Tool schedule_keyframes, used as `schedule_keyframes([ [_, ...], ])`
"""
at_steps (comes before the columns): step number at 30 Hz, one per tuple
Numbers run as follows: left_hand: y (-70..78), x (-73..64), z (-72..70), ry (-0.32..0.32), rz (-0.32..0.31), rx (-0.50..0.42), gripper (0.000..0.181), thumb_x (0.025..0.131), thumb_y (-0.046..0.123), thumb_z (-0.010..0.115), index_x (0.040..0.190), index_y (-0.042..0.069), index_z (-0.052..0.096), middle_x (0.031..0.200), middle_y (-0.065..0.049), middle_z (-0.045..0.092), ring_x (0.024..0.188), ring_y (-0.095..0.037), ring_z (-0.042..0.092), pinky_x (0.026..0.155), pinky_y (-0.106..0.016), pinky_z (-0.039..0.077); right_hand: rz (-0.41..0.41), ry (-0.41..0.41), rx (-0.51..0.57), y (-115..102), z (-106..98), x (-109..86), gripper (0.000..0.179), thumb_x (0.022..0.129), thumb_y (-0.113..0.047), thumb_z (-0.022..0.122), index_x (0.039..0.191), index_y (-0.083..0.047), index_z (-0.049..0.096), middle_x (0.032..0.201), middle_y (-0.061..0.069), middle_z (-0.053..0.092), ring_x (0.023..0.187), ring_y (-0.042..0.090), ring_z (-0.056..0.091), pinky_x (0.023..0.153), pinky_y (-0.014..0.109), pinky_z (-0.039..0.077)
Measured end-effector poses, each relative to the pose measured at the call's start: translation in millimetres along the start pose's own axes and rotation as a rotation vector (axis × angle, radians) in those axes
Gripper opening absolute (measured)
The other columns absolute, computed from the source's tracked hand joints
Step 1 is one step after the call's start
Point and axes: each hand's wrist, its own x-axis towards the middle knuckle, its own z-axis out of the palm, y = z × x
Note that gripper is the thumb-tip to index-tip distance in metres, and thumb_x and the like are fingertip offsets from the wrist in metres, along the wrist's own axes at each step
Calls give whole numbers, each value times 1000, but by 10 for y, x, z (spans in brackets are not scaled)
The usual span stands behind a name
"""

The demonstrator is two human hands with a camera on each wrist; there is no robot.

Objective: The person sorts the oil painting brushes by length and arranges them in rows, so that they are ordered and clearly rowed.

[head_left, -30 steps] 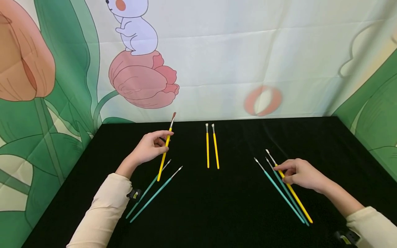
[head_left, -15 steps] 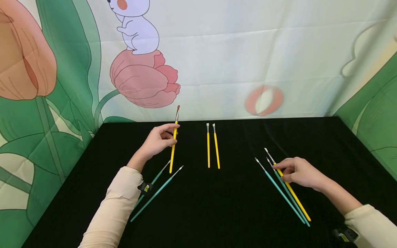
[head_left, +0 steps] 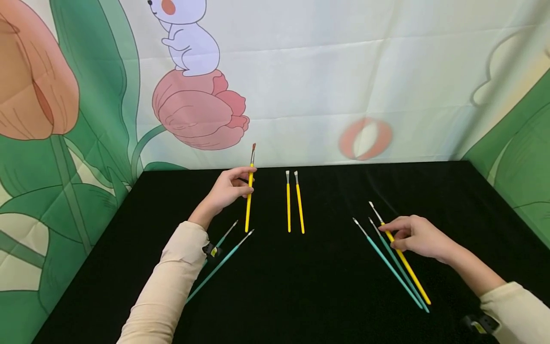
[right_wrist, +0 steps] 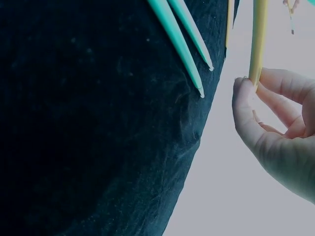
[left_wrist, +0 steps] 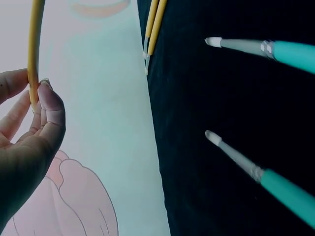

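My left hand (head_left: 229, 187) pinches a yellow paintbrush (head_left: 248, 205) with a reddish-brown tip between thumb and fingers. That brush stands nearly upright, bristles up, left of two yellow brushes with pale flat tips (head_left: 288, 205) lying side by side at the table's back middle. On the right, my right hand (head_left: 423, 239) pinches another yellow paintbrush (head_left: 408, 267), white tip pointing away. It slants over two teal brushes (head_left: 386, 260) that lie on the black cloth. Beneath my left forearm are two more teal brushes (head_left: 223, 260), partly hidden by the sleeve.
A black cloth (head_left: 326, 286) covers the table. Behind it hangs a printed curtain (head_left: 301, 95) with tulips and a white animal, close to the table's back edge. Each wrist carries a small black camera (head_left: 212, 250).
My left hand has moved right and slightly away with its yellow paintbrush, which has turned more upright. My right hand and its brush have shifted only slightly.
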Motion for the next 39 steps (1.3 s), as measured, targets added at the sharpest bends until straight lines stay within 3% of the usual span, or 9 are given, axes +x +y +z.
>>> schedule_keyframes([
  [7,-42,71,104,-3,-38,2,47,81,-8,58,126,0,50,104,-18,51,79,-24,58,74,-44,51,-6,-14,27,25,-22,11,42,78,-4,62,118,9,54,99,18,55,73,19,59,64,31,52],
  [16,-120,144,220,-10,-87,-1,48,81,-7,59,127,2,50,104,-17,50,78,-20,58,69,-34,52,6,-11,37,3,-12,15,41,78,-3,62,117,8,55,105,21,53,74,20,59,64,32,52],
  [25,-221,257,296,-28,-120,16,48,81,-7,59,127,0,49,109,-24,48,82,-26,59,74,-41,51,20,-3,25,3,-19,26,42,78,-5,62,117,6,56,107,21,53,74,20,59,64,33,51],
  [39,-236,352,420,-64,-153,89,47,81,-6,60,127,-1,49,104,-20,50,77,-22,59,67,-33,52,-21,2,39,48,42,57,41,79,-3,61,118,8,54,108,21,54,76,19,60,64,29,52],
])
